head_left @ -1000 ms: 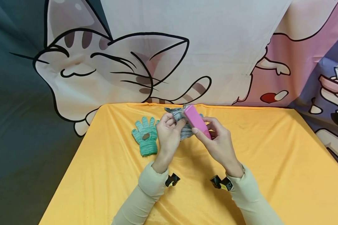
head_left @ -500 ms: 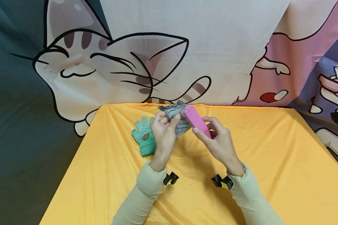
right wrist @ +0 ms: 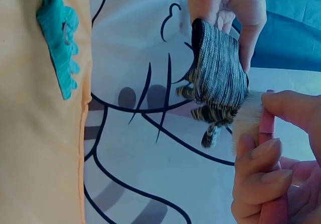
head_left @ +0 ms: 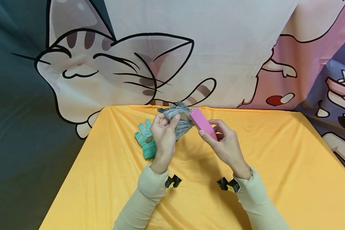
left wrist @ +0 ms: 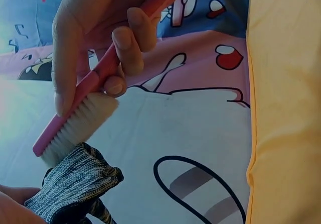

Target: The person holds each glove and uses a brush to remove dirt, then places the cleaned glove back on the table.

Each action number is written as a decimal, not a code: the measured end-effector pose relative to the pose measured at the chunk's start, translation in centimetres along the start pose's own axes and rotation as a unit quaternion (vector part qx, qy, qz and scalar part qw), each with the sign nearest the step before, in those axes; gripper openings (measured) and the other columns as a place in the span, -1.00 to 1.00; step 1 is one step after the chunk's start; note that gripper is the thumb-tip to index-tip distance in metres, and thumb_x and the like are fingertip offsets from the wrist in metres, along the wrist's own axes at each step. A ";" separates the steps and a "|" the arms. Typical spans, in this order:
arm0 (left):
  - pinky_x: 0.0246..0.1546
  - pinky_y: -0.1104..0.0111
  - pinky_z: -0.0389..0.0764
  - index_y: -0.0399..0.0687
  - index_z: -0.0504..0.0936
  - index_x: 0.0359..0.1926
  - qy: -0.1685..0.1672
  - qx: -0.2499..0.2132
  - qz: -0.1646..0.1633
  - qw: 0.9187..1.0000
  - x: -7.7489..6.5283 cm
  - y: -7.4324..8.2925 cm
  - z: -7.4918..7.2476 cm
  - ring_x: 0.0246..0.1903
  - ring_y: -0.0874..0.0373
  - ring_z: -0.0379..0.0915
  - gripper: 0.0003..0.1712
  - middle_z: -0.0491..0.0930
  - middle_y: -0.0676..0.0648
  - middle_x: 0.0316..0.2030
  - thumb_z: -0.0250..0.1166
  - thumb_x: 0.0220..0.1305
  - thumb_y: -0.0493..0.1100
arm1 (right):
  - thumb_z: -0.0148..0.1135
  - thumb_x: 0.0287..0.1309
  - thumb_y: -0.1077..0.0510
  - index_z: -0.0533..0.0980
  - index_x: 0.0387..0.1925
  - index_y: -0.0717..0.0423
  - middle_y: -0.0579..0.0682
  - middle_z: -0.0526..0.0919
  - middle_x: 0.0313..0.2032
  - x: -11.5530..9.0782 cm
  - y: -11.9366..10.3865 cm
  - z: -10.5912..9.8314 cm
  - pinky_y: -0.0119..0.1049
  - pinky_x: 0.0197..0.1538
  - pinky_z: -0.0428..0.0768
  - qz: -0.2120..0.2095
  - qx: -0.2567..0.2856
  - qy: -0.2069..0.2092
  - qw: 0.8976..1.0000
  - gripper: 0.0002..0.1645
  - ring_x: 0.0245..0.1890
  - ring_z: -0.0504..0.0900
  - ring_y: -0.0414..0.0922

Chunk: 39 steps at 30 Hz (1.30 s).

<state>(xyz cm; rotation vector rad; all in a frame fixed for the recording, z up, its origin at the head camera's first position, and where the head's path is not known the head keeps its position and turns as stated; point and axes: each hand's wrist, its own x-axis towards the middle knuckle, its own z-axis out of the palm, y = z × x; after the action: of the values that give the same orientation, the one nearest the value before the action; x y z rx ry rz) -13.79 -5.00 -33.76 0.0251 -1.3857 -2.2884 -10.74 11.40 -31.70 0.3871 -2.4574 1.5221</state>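
Observation:
In the head view my left hand (head_left: 164, 135) pinches a grey knitted glove (head_left: 184, 128) up over the far part of the table. A brown patch (head_left: 185, 116) shows on the glove's face, beside my thumb. My right hand (head_left: 226, 144) grips a pink brush (head_left: 203, 124) by its handle, its back facing up. Pale, soft bristles (left wrist: 85, 123) meet the glove's edge in the left wrist view. From the right wrist, the dark striped glove (right wrist: 218, 71) hangs with its fingers dangling, the bristles against its side.
A green glove (head_left: 147, 145) with a brown patch lies flat on the yellow tablecloth (head_left: 276, 159), partly behind my left hand. Cartoon-printed fabric (head_left: 233, 57) rises along the table's far edge.
My left hand and the grey glove have shifted left, covering more of the green glove. The grey glove's brown patch has come into view. The brush has moved only slightly.

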 end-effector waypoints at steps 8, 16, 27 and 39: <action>-0.61 0.48 0.31 -0.25 0.41 -0.35 -0.021 0.041 0.008 0.999 -0.1 -0.2 -0.2 -0.68 0.23 0.20 -0.83 0.40 -0.04 -0.60 0.27 0.11 -0.36 | 0.33 0.01 0.20 0.49 -0.12 0.18 0.07 0.55 -0.50 0.1 0.0 -0.2 -0.41 -0.60 0.44 -0.009 -0.013 0.027 1.000 -0.64 -0.66 0.47 -0.13; -0.72 0.47 0.16 -0.32 0.42 -0.41 -0.068 0.129 0.021 0.989 -1.1 0.0 0.5 -0.73 0.26 0.05 -0.87 0.31 -0.03 -0.69 0.25 0.11 -0.38 | 0.32 0.01 0.23 0.47 -0.10 0.21 0.04 0.56 -0.51 -0.2 -0.2 -0.3 -0.45 -0.63 0.41 -0.038 0.018 0.053 0.998 -0.63 -0.71 0.43 -0.15; -0.63 0.50 0.36 -0.44 0.49 -0.33 -0.132 0.172 -0.004 0.976 -2.7 1.2 2.0 -0.67 0.21 0.26 -0.87 0.49 -0.22 -0.60 0.23 0.13 -0.39 | 0.31 0.02 0.26 0.46 -0.05 0.22 0.05 0.56 -0.52 -0.4 0.2 0.4 -0.43 -0.65 0.41 -0.069 0.051 0.052 0.995 -0.59 -0.70 0.43 -0.07; -0.39 0.20 0.62 -0.45 0.50 -0.27 -0.093 0.114 -0.018 0.989 -2.0 0.9 1.4 -0.41 -0.12 0.60 -0.84 0.62 -0.35 -0.34 0.25 0.12 -0.41 | 0.33 0.01 0.00 0.48 -0.03 -0.09 -0.05 0.58 -0.47 0.1 3.1 1.2 -0.39 -0.64 0.44 -0.046 0.040 0.037 0.997 -0.57 -0.66 0.48 -0.14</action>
<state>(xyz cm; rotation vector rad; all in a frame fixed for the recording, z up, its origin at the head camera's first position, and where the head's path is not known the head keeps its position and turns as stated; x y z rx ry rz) -11.98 -3.41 -32.71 -0.0941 -1.7499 -2.1947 -11.98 11.61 -34.81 0.4443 -2.2963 1.5708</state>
